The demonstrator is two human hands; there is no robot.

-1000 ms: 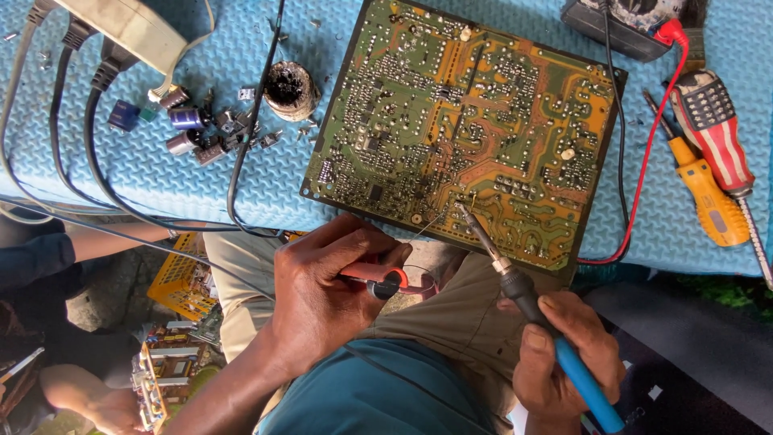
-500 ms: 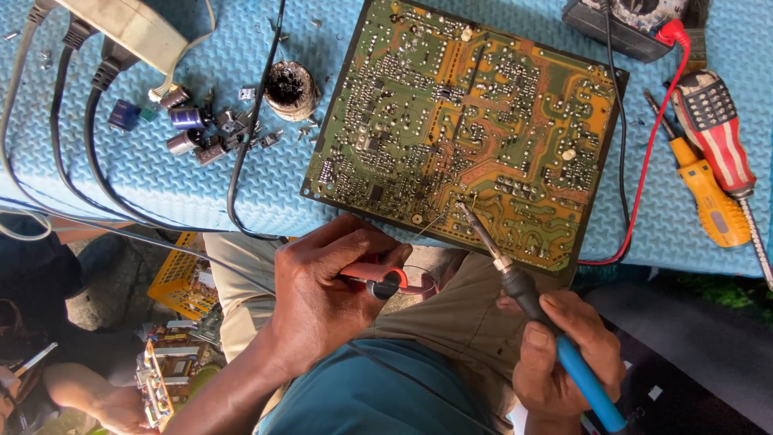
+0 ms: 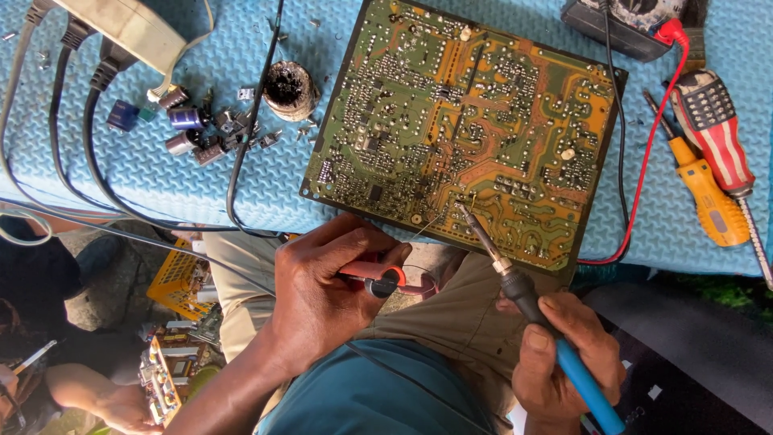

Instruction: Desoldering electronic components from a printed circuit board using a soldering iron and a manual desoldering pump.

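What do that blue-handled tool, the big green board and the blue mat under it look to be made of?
Soldering iron, in the right hand: a shiny metal shaft, then a black collar and a smooth blue handle, probably plastic. Circuit board: a stiff green sheet, glossy, with orange-brown tracks and small silvery solder dots. Mat: light blue with a raised woven pattern, likely soft foam or rubber, though that cannot be told for sure.

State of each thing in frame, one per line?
Circuit board: flat, solder side up.
Soldering iron: in right hand, tip on board.
Solder dispenser: in left hand, wire out to the joint.
Screwdrivers: lying unused.
Loose capacitors: scattered on mat.
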